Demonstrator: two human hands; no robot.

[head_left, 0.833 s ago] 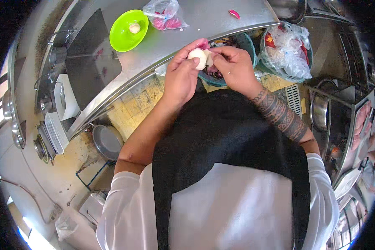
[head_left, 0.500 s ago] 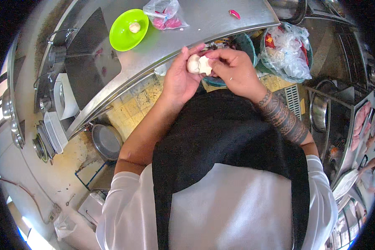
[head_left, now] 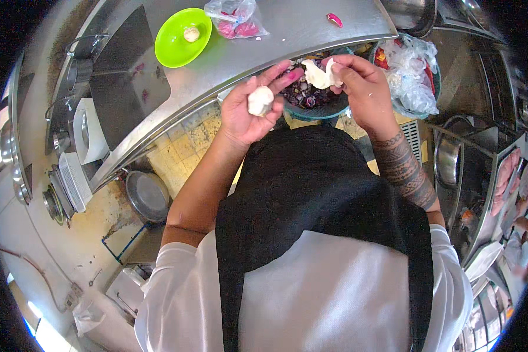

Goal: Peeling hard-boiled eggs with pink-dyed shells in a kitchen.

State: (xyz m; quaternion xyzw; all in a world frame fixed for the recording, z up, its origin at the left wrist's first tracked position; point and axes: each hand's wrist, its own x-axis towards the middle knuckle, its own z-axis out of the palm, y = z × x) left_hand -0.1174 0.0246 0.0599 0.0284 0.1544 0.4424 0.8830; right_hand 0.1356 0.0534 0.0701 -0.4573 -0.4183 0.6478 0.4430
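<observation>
On my left hand (head_left: 246, 112), turned palm up, lies a round white vegetable (head_left: 260, 101). The thumb is against it while the index and middle fingers stretch out, one marked pink. Whether it is a mushroom or a garlic bulb I cannot tell. My right hand (head_left: 362, 88) pinches a curled, ragged piece of white peel (head_left: 320, 75) between thumb and fingers. That peel hangs over a dark green bin (head_left: 334, 110) holding dark purple and pale scraps. A similar whitish round vegetable (head_left: 191, 34) sits in the bright green bowl (head_left: 173, 56) on the counter.
The steel counter (head_left: 299, 35) has its edge just beyond my hands. On it lie a clear bag of pink pieces (head_left: 237, 20) and a pink scrap (head_left: 334, 20). A second bin with clear plastic (head_left: 413, 76) stands at right. A grey pan (head_left: 147, 196) is low at left.
My hands have moved apart. The peel has come away from the white vegetable and gone right with my right hand, while the vegetable stays in my left.
</observation>
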